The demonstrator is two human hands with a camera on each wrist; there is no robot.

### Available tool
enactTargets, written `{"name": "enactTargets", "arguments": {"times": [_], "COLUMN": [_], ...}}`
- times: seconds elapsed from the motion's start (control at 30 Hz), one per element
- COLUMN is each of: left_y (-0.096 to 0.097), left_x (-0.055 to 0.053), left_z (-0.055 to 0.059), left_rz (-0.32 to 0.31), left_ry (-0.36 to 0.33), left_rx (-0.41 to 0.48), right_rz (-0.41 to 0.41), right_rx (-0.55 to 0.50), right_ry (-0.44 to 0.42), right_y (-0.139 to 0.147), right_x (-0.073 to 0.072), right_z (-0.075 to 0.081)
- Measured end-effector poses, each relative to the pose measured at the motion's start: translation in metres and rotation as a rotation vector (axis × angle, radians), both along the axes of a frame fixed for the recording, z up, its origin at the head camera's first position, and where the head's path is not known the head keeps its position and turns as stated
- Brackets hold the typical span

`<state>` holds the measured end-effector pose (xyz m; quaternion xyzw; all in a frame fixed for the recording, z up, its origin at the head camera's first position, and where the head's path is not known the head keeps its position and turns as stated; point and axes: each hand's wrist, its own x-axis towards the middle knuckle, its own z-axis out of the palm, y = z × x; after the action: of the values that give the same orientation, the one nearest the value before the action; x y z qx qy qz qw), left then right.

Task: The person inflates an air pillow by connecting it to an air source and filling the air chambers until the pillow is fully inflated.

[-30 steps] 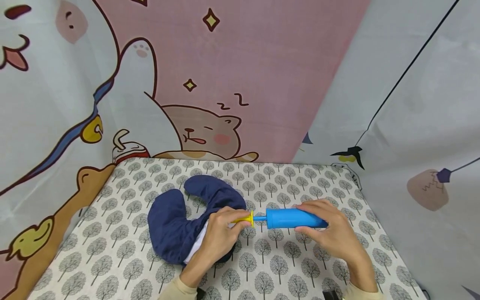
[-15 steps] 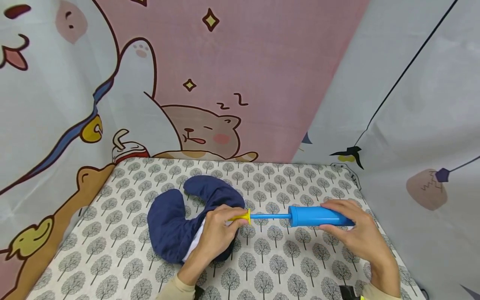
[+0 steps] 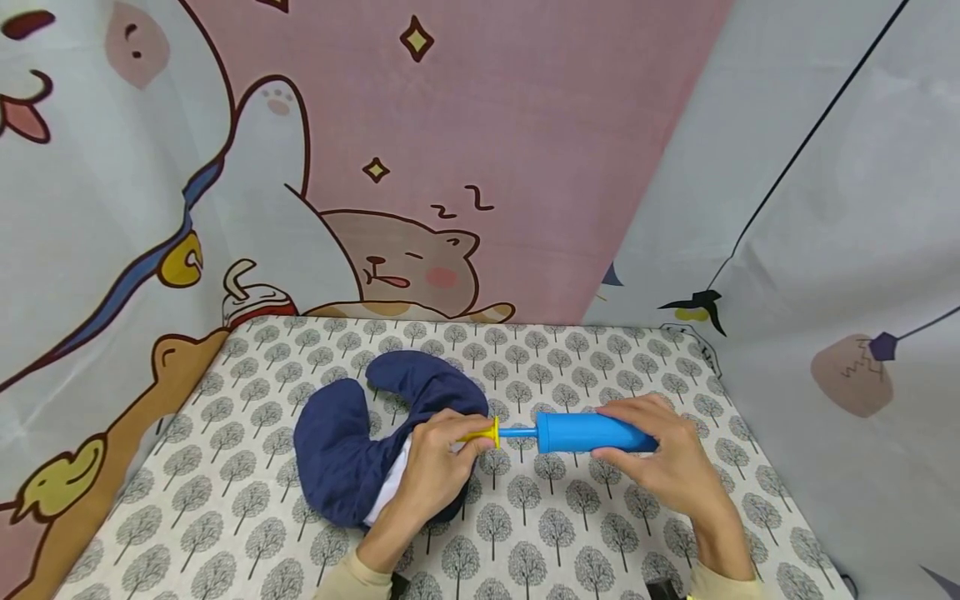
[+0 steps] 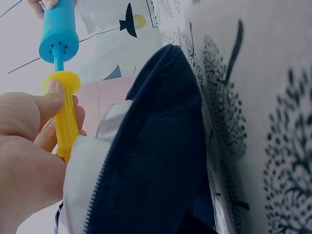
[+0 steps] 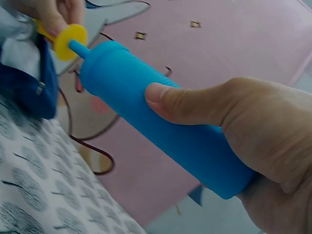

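A hand pump with a blue barrel (image 3: 573,432) lies level between both hands over the cloth. Its yellow handle (image 4: 67,122) is gripped by my left hand (image 3: 431,465), with the thumb just below the round flange. A thin blue rod (image 3: 518,432) joins handle and barrel, partly drawn out. My right hand (image 3: 670,450) holds the barrel's far end, its thumb (image 5: 168,103) along the side. Under my left hand lies a navy U-shaped neck pillow (image 3: 333,454). White material (image 4: 87,183) shows at its zipper opening, and the yellow handle's lower end overlaps it in the left wrist view.
The table cloth (image 3: 555,533) has a grey tree print. Behind it hangs a pink and white cartoon backdrop (image 3: 540,167), and a pale curtain (image 3: 885,250) closes off the right side.
My right hand drew the barrel away to the right, lengthening the visible rod, then pushed it back left toward the handle. The left hand and the pillow have stayed almost still.
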<state>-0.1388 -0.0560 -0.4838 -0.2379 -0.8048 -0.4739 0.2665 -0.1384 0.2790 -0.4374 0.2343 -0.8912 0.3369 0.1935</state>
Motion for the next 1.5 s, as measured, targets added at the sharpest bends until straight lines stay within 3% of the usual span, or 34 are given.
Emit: {"name": "enactTargets", "arguments": {"times": [0.4,0.6,0.83,1.07,1.27,1.5], "left_y": [-0.004,-0.003,-0.003,-0.003,-0.005,-0.004], "left_x": [0.0,0.001,0.0,0.0,0.0,0.0], "left_z": [-0.001,0.004,0.005,0.004,0.005,0.003], "left_rz": [-0.043,-0.059,-0.039,-0.025,-0.02,0.015], "left_ry": [-0.002,-0.033,-0.024,-0.024,-0.026,-0.003], "left_rx": [-0.013,-0.026,-0.041,-0.046,-0.033,-0.015], "right_rz": [0.065,0.031,-0.013,-0.105,-0.096,-0.036], "right_rx": [0.034,0.048,0.019,0.045,0.008,-0.015], "right_ry": [0.101,0.069,-0.001,-0.085,-0.043,0.027], "right_y": [-0.037,-0.017,0.016,0.04,0.044,0.019], "right_x": [-0.004,-0.002,0.003,0.009,0.009,0.003], "right_z": [-0.01,-0.005,0.001,0.006,0.008,0.006]}}
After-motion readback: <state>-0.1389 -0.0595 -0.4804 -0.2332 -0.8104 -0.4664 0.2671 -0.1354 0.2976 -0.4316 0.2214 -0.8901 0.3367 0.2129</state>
